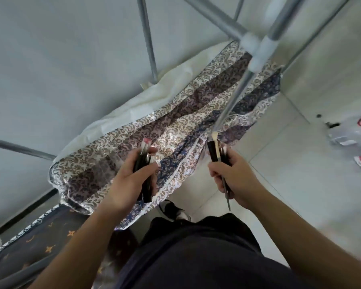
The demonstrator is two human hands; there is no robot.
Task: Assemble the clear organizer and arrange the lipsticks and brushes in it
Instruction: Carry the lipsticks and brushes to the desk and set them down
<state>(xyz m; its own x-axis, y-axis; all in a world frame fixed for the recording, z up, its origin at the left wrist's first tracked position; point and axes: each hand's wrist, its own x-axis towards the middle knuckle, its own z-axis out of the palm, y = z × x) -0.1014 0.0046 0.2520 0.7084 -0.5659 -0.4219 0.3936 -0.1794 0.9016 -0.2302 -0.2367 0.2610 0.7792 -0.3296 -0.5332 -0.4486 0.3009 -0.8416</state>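
Black glossy lipstick tubes [143, 163], one pink-tipped, gripped in left hand [127, 180]; dark-handled thin makeup brushes [219, 155] clamped in right hand [236, 178], above patterned satin bedding [175, 122]. No clear organizer visible. Best kept bunched upright, carried steadily, sorted by kind on arrival.

A bundle of dark lipsticks [143, 167], one showing a pink-red end at the top, stands nearly upright in the left hand [129, 180], fingers curled round the tubes. The right hand [236, 180] grips a clutch of brushes [217, 151] (dark handles, one pale), heads pointing up and thin handle tips poking out below the fist. Both bundles are held in the air, well apart, above patterned fabric.
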